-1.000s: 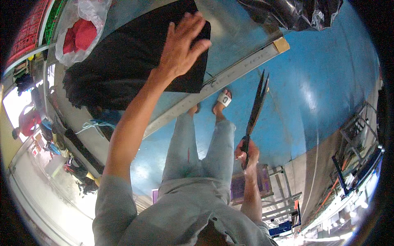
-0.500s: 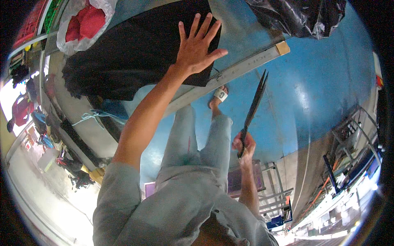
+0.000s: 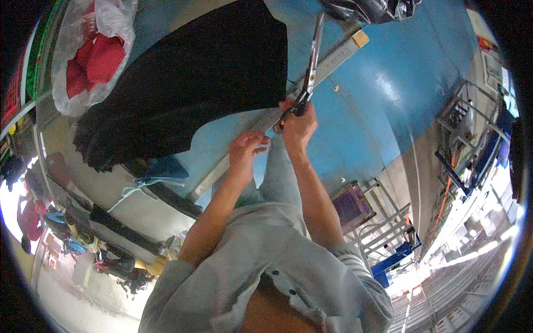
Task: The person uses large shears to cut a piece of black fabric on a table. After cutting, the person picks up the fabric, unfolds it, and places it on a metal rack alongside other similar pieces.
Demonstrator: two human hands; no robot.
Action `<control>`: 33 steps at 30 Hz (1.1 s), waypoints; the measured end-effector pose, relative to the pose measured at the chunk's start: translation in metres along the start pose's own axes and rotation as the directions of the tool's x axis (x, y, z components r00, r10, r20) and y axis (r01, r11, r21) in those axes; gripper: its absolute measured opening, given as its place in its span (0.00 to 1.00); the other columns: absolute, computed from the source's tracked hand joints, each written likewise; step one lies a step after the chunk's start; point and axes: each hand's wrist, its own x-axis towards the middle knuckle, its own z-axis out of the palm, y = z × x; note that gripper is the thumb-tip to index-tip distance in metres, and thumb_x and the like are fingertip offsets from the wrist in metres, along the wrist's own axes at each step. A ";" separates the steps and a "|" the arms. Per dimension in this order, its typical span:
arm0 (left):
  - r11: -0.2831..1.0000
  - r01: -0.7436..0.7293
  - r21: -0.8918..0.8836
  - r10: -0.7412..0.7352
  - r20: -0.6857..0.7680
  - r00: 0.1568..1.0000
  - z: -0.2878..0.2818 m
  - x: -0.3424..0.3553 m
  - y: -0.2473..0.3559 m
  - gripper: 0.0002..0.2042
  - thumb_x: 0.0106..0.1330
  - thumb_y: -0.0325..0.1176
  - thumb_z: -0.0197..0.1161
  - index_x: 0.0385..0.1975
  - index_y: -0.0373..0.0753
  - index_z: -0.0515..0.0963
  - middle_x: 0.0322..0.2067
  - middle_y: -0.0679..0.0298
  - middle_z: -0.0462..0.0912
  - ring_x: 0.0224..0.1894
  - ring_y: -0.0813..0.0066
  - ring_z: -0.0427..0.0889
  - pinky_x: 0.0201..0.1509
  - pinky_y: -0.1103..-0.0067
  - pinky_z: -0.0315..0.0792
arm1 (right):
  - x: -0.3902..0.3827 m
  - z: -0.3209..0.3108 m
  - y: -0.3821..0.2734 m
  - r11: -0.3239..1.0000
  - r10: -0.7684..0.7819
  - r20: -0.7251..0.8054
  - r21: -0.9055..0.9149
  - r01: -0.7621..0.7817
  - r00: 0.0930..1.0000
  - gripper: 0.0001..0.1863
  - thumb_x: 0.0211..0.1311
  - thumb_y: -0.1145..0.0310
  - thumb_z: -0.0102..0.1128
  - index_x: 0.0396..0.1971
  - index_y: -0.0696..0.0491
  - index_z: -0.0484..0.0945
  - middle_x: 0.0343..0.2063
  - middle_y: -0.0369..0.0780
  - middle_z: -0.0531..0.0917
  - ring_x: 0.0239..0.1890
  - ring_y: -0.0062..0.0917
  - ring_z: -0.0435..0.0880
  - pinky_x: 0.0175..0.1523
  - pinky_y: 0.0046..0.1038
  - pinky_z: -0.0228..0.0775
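My right hand grips large dark-handled scissors by the handles, the long blades pointing away from me. To its left, my left hand hovers by a long grey bar, its fingers loosely curled with a gap to the thumb and nothing visible in them. Beyond both hands a wide sheet of black fabric is spread out, ragged along its left end. The right hand's fingers are close to the fabric's near right corner; whether they touch it is unclear.
A clear plastic bag with red cloth lies at the far left. Far right sits a black plastic bag. Light-blue string is tied at the left. Metal frames stand on the right, beside a blue floor.
My left hand has come off the black fabric and drawn back toward me. My right hand has brought the scissors forward and left, beside the fabric's right edge.
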 end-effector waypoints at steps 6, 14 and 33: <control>0.991 0.057 -0.121 -0.039 0.150 0.988 0.007 0.000 -0.005 0.08 0.64 0.33 0.60 0.37 0.36 0.77 0.36 0.59 0.83 0.40 0.71 0.81 0.44 0.75 0.75 | -0.002 0.015 -0.012 0.989 -0.131 -0.185 -0.095 0.115 0.974 0.13 0.47 0.70 0.71 0.24 0.58 0.74 0.21 0.43 0.82 0.23 0.27 0.79 0.31 0.30 0.69; 0.938 0.116 -0.327 -0.051 0.200 0.979 0.037 0.023 0.008 0.12 0.65 0.38 0.59 0.43 0.39 0.76 0.43 0.60 0.81 0.48 0.70 0.78 0.54 0.72 0.69 | 0.000 0.004 -0.023 0.994 -0.052 -0.046 -0.094 0.048 0.998 0.15 0.48 0.67 0.71 0.29 0.59 0.73 0.23 0.46 0.81 0.24 0.32 0.78 0.33 0.34 0.70; 0.872 -0.035 -0.488 0.012 -0.052 0.999 0.076 0.062 0.010 0.08 0.62 0.30 0.62 0.37 0.33 0.76 0.36 0.54 0.83 0.38 0.63 0.83 0.43 0.73 0.79 | -0.002 -0.054 -0.004 0.857 -0.031 0.355 0.491 -0.158 0.934 0.14 0.52 0.65 0.70 0.28 0.57 0.74 0.17 0.32 0.74 0.15 0.14 0.68 0.18 0.18 0.55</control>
